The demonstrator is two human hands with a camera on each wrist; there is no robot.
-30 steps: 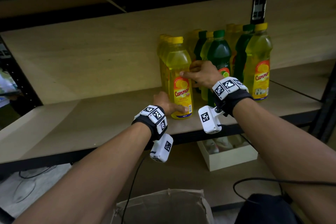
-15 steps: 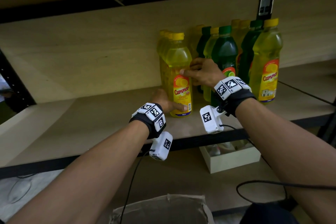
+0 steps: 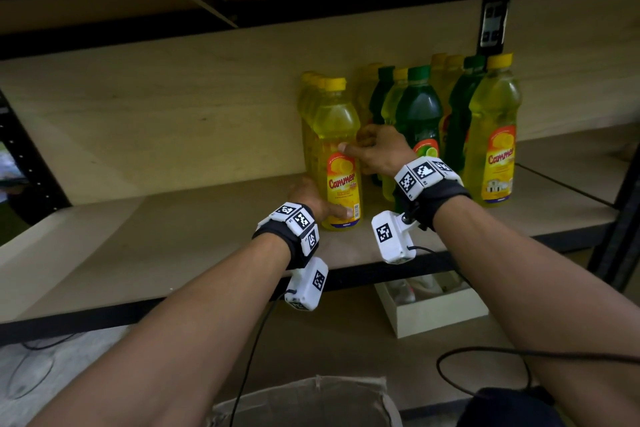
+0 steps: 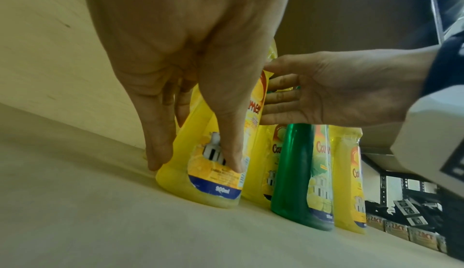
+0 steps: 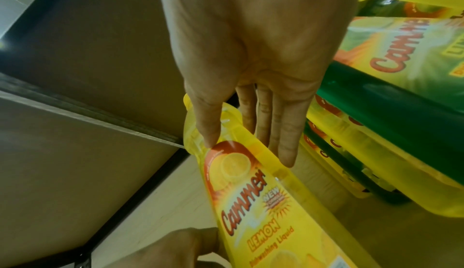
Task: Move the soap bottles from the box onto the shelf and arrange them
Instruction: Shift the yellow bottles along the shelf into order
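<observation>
Two hands on one clear yellow lemon-soap bottle point(image 3: 337, 156): left hand point(image 3: 313, 196) gripping its base, right hand point(image 3: 375, 149) pinching its waist. Barely shifted from a second ago, upright on wooden shelf point(image 3: 145, 239); squaring the row, probably. Beyond, green and yellow bottles point(image 3: 450, 121) standing close-packed.

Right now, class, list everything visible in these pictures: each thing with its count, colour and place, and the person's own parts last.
Front yellow bottle: one, yellow, front of the leftmost row on the shelf.
Other soap bottles: several, yellow and green, upright in rows to its right and behind.
Shelf: one, light wood, black frame.
White box: one, below the shelf.
Cardboard box: one, brown, bottom edge.
Left hand: holds the front yellow bottle's base.
Right hand: touches its upper part.
</observation>
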